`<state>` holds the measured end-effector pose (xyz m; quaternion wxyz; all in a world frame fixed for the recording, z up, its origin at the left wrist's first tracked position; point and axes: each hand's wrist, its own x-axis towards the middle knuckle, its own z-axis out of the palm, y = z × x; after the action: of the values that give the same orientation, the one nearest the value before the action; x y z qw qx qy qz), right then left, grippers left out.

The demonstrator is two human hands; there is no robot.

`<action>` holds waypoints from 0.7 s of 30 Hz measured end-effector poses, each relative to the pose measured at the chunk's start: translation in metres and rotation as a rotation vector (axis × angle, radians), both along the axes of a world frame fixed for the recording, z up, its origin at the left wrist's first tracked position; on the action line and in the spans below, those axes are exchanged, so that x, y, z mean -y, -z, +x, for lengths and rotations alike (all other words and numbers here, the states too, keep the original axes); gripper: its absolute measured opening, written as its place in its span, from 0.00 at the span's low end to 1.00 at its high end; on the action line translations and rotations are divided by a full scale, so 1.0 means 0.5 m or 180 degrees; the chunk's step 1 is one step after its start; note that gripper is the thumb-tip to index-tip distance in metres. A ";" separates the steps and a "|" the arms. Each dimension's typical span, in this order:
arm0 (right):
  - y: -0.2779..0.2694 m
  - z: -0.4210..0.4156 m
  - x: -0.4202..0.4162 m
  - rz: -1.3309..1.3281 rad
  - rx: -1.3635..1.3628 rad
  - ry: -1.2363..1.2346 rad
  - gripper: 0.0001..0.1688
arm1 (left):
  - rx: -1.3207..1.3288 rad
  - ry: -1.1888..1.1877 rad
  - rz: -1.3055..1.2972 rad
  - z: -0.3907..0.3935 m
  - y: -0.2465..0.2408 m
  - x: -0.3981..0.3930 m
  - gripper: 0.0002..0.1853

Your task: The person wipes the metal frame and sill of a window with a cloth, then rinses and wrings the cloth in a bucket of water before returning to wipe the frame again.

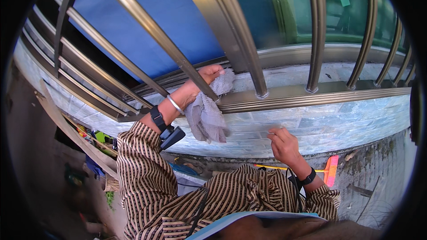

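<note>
My left hand (210, 74) reaches between the metal bars of a window grille (180, 56). It grips a grey terry cloth (206, 116). Part of the cloth lies bunched on the tiled sill (283, 76) under my fingers. The remainder drapes over the grille's bottom rail (300, 100) and hangs down the wall. My right hand (284, 145) is apart from the cloth, in front of the blue-grey tiled wall (320, 120). Its fingers are loosely curled and slightly blurred, with nothing visible in them.
Behind the bars are a blue panel (143, 16) and a green-tinted window pane (343, 13). A broom with orange-pink bristles (331, 170) lies on the concrete ground (363, 166) at lower right. Assorted items and a long curved strip (73, 136) are at lower left.
</note>
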<state>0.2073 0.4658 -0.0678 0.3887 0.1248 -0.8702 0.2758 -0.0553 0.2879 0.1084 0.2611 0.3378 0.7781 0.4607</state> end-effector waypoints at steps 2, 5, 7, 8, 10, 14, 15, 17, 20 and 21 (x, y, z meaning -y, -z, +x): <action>-0.003 0.001 0.011 -0.0030 -0.0013 0.0063 0.13 | 0.0532 -0.0030 0.0329 0.003 0.002 -0.016 0.08; -0.005 0.007 0.027 -0.0091 0.0034 0.0155 0.13 | 0.1414 -0.0169 0.0966 0.032 -0.019 -0.023 0.08; -0.006 0.013 0.039 -0.0149 0.0072 0.0186 0.13 | 0.1691 -0.0247 0.1425 0.031 -0.021 -0.002 0.08; -0.005 0.017 0.046 -0.0188 0.0091 0.0181 0.13 | 0.1778 -0.0280 0.1732 0.039 -0.016 0.005 0.08; 0.000 0.021 0.055 -0.0250 0.0094 0.0196 0.13 | 0.1863 -0.0510 0.2160 0.057 -0.020 0.019 0.09; 0.002 0.033 0.065 -0.0296 0.0140 0.0265 0.13 | 0.2075 -0.0689 0.3042 0.093 -0.009 0.042 0.12; 0.000 0.035 0.068 -0.0308 0.0163 0.0253 0.13 | 0.2045 -0.0726 0.3245 0.107 -0.009 0.052 0.13; 0.001 0.039 0.070 -0.0301 0.0121 0.0248 0.12 | 0.2110 -0.0750 0.3323 0.122 -0.005 0.074 0.15; 0.000 0.048 0.062 -0.0281 0.0130 0.0217 0.12 | 0.1960 -0.1073 0.3371 0.163 0.003 0.102 0.16; 0.000 0.050 0.062 -0.0297 0.0141 0.0204 0.12 | 0.2118 -0.0995 0.3376 0.185 0.002 0.112 0.16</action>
<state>0.2325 0.4349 -0.0679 0.3833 0.0724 -0.8683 0.3063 0.0371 0.2317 0.1074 0.2158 0.1428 0.3622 0.8955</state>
